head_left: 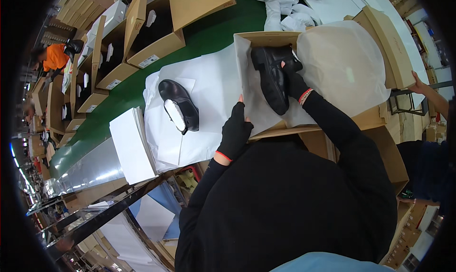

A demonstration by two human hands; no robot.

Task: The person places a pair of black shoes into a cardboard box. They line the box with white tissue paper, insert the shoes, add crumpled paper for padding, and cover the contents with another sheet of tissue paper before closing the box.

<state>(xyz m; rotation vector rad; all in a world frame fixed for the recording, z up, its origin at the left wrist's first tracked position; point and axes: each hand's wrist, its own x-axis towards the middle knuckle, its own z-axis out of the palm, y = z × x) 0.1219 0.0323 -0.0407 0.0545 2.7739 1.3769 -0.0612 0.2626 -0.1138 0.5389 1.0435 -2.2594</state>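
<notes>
A brown cardboard shoebox (273,35), lined with thin white tissue paper (339,67), lies in front of me. Inside it a black leather shoe (271,82) rests on its side, its sole toward the left. My right hand (296,84), in a black fingerless glove, grips this shoe by its upper part. At the box's near left side my left hand (235,130) lies against the tissue paper, index finger stretched out and thumb apart, holding nothing. Further left, a second black shoe (182,102) with white stuffing in its opening sits on white paper sheets (213,86).
A stack of white sheets (134,146) lies at the left. Several open shoeboxes (156,48) line the green conveyor belt (202,46). White crumpled paper (289,10) is piled beyond the box. At the right, another person's hand (419,83) touches a box lid (387,46).
</notes>
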